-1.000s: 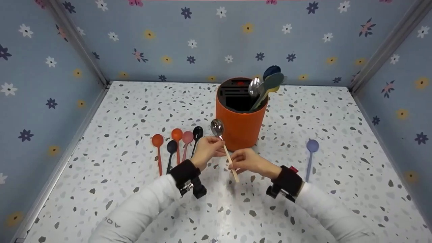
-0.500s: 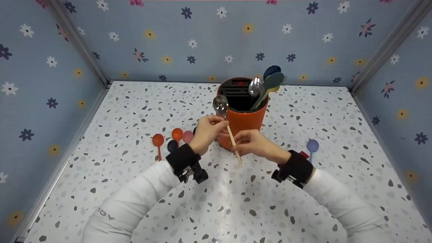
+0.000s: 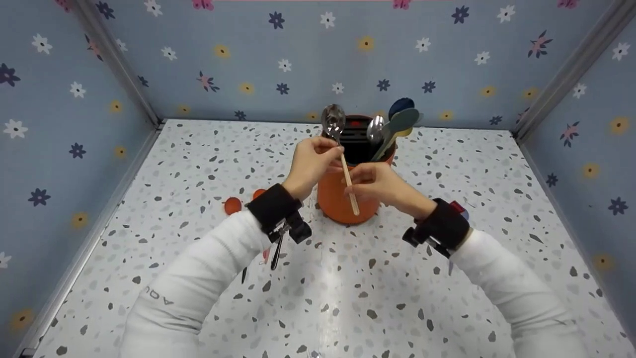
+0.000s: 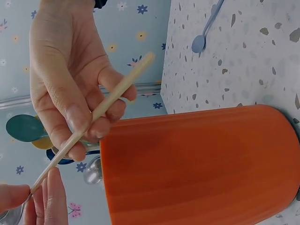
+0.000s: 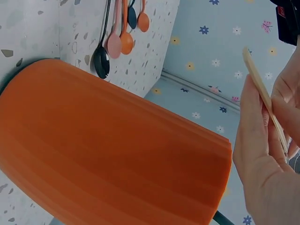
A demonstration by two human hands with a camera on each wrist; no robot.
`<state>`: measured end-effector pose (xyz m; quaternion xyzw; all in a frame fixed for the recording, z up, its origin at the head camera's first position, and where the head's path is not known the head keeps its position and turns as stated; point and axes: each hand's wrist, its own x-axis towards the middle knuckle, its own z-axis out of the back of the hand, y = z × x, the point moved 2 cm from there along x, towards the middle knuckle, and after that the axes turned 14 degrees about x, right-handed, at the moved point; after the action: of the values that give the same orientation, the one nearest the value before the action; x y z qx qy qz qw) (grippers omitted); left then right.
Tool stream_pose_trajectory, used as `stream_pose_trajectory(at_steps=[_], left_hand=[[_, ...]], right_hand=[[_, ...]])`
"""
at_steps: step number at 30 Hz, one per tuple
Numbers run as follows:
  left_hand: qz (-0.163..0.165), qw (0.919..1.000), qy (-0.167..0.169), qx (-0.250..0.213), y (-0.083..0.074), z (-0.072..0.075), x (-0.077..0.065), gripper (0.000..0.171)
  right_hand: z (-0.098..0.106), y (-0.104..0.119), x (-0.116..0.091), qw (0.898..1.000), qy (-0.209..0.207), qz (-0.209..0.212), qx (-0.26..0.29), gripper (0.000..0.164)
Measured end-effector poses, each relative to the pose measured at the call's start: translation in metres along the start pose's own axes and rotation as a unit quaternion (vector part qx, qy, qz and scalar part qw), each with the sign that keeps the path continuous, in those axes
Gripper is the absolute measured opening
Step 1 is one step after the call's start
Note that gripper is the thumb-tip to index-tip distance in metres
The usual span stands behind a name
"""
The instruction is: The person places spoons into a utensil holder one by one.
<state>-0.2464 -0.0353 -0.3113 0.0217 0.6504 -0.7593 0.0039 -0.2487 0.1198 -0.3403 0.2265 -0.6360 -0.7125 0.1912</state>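
Note:
A spoon (image 3: pixel 333 119) with a shiny metal bowl and a pale wooden-looking handle is held in the air, bowl up and tilted. My left hand (image 3: pixel 310 161) pinches it just below the bowl. Lower on the handle, my right hand (image 3: pixel 382 186) pinches it between thumb and fingers; the handle's end sticks out below. Behind both hands stands an orange utensil holder (image 3: pixel 343 204) with a black slotted insert. Its right side contains a metal spoon (image 3: pixel 375 130), a green spoon (image 3: pixel 405 121), a dark blue spoon (image 3: pixel 401 104) and something yellow.
Left of the holder lie a black slotted spoon (image 5: pixel 101 63), a pink spoon (image 5: pixel 114 46), an orange spoon (image 5: pixel 126 43), a dark spoon (image 5: pixel 132 19) and a red spoon (image 3: pixel 232 205). A lilac spoon (image 4: pixel 199 43) lies at right. Flowered walls (image 3: pixel 283 44) surround the speckled table.
Both hands have raised the spoon and moved it away from me, from in front of the holder to its rim height. The bowl now overlaps the holder's left rim in view.

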Motion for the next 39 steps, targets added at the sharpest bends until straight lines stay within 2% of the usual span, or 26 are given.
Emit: stream_pose_trajectory(at_steps=[8,17,31,39], left_hand=[[-0.025,0.9997,-0.003,0.000,-0.017,0.001,0.012,0.015],[-0.062,0.9978,-0.020,-0.004,-0.032,0.003,0.026,0.012],[-0.098,0.9949,-0.024,0.000,-0.039,0.004,0.038,0.011],[-0.111,0.9934,-0.028,-0.007,-0.042,0.006,0.043,0.010]], right_hand=[[0.008,0.015,0.008,1.000,-0.018,0.005,0.006,0.022],[0.017,0.030,0.023,0.999,-0.043,0.010,-0.008,0.030],[0.026,0.032,0.039,0.996,-0.080,0.036,0.010,0.027],[0.027,0.035,0.047,0.994,-0.088,0.058,0.020,0.024]])
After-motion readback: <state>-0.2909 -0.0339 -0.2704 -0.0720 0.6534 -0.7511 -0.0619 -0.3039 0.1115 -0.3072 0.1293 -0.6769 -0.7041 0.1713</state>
